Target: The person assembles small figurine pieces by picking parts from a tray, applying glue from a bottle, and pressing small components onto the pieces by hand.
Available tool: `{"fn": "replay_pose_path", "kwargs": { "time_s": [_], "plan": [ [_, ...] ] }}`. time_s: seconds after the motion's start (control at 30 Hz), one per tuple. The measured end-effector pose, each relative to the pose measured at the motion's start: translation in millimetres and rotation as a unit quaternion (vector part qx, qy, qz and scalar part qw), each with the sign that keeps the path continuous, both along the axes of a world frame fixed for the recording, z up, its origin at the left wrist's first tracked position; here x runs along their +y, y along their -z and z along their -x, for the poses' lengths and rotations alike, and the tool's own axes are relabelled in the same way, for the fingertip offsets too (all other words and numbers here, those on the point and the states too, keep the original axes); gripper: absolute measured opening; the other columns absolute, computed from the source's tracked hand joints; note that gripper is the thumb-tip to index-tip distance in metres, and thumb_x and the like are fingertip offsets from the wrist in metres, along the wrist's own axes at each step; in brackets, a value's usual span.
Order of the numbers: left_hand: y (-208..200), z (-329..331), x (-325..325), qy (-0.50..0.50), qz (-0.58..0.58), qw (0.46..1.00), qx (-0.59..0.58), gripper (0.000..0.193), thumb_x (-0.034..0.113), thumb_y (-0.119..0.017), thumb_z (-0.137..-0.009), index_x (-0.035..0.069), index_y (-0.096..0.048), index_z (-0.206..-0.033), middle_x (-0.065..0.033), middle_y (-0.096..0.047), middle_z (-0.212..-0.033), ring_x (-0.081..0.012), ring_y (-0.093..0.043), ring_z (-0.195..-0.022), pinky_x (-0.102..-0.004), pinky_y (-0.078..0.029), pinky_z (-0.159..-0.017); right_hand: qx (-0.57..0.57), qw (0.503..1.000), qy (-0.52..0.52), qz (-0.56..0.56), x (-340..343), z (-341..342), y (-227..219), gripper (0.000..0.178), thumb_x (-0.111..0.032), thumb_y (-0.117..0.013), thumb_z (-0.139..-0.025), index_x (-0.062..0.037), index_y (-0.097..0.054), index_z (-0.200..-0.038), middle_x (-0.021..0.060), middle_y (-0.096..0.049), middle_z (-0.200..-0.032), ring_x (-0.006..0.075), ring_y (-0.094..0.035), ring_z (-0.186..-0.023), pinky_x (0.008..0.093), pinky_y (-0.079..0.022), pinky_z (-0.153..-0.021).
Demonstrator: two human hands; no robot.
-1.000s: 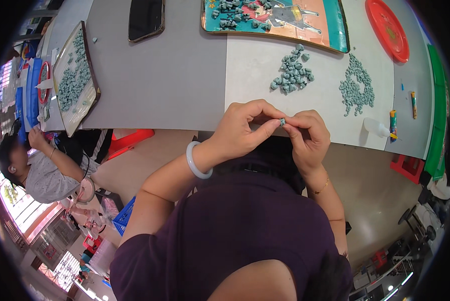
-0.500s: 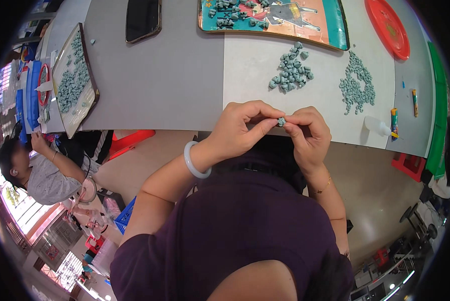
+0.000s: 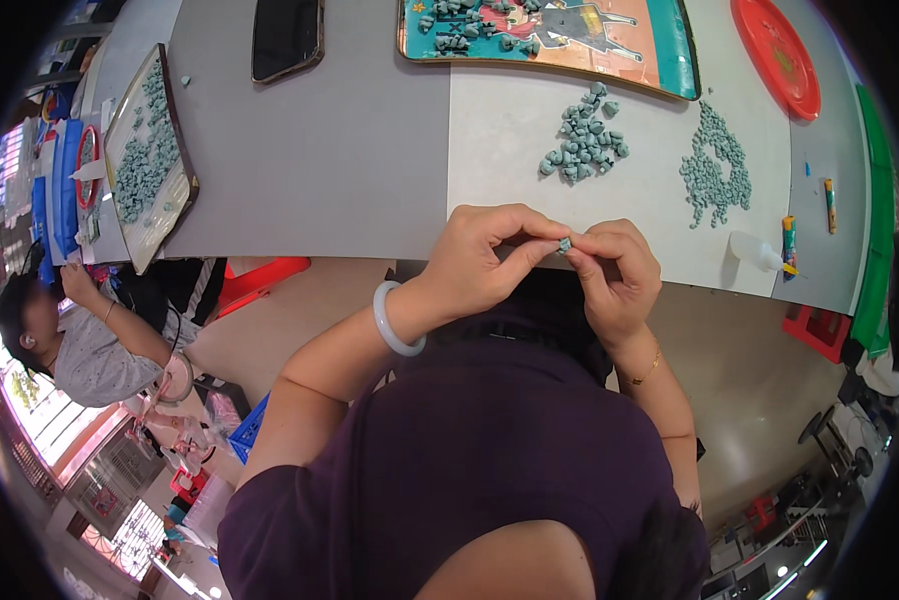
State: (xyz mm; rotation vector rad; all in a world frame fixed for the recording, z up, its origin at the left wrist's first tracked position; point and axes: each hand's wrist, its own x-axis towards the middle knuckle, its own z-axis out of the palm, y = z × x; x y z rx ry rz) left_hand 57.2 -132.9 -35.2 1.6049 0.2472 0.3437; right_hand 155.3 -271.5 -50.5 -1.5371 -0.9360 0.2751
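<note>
A small grey-green piece (image 3: 564, 244) is pinched between the fingertips of both hands, just over the table's near edge. My left hand (image 3: 494, 258) grips it with thumb and forefinger; a pale bangle rings that wrist. From the other side, my right hand (image 3: 617, 275) closes thumb and fingers on the same piece. Its finer shape is too small to make out. Beyond the hands lies a pile of larger grey-green pieces (image 3: 583, 138). Farther right is a spread of smaller grey-green pieces (image 3: 715, 172).
A picture-printed tray (image 3: 659, 60) holding more pieces lies at the back. Right of it sit a red plate (image 3: 769, 60), a white squeeze bottle (image 3: 755, 251) and a yellow tube (image 3: 789, 245). Leftward are a phone (image 3: 287, 40), another tray (image 3: 174, 215) and a seated co-worker (image 3: 109, 345).
Both hands stay pinched on the small piece, which has turned slightly between the fingertips. Little else differs beyond a very slight shift of the whole view.
</note>
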Motion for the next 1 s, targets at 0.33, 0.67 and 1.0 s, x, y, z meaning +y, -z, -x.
{"fn": "replay_pose_path", "kwargs": {
  "time_s": [0.33, 0.67, 1.0],
  "plan": [
    [1.2, 0.1, 1.2, 0.005, -0.033, 0.999, -0.015, 0.018, -0.004, -0.056, -0.079, 0.0, -0.065, -0.095, -0.0118, -0.067, -0.092, -0.02, -0.065, -0.085, -0.0275, -0.051, -0.076, 0.041, 0.999, -0.026, 0.01, -0.8, -0.6, 0.3, 0.014, 0.008, -0.063, -0.072, 0.0026, -0.06, -0.085, 0.0088, -0.057, -0.081, 0.0135, -0.054, -0.072, 0.0216, -0.045, -0.063],
    [5.3, -1.3, 0.8, -0.013, -0.001, 1.0, -0.016, 0.019, -0.008, -0.058, -0.076, 0.0, -0.065, -0.091, -0.0123, -0.067, -0.09, -0.0196, -0.066, -0.083, -0.0273, -0.052, -0.074, 0.05, 0.998, -0.01, 0.023, 0.6, 3.1, -1.8, 0.013, 0.011, -0.061, -0.072, 0.0036, -0.061, -0.083, 0.0085, -0.057, -0.08, 0.0104, -0.054, -0.068, 0.0196, -0.044, -0.058],
    [2.9, -2.8, 0.6, -0.021, -0.018, 1.0, -0.011, 0.017, -0.006, -0.06, -0.075, 0.001, -0.067, -0.089, -0.0112, -0.067, -0.087, -0.0196, -0.065, -0.081, -0.0269, -0.051, -0.073, 0.098, 0.995, -0.002, 0.013, 1.5, 5.3, 2.1, 0.012, 0.011, -0.06, -0.074, 0.003, -0.061, -0.083, 0.0079, -0.056, -0.081, 0.0109, -0.055, -0.068, 0.0205, -0.046, -0.06]
  ]
}}
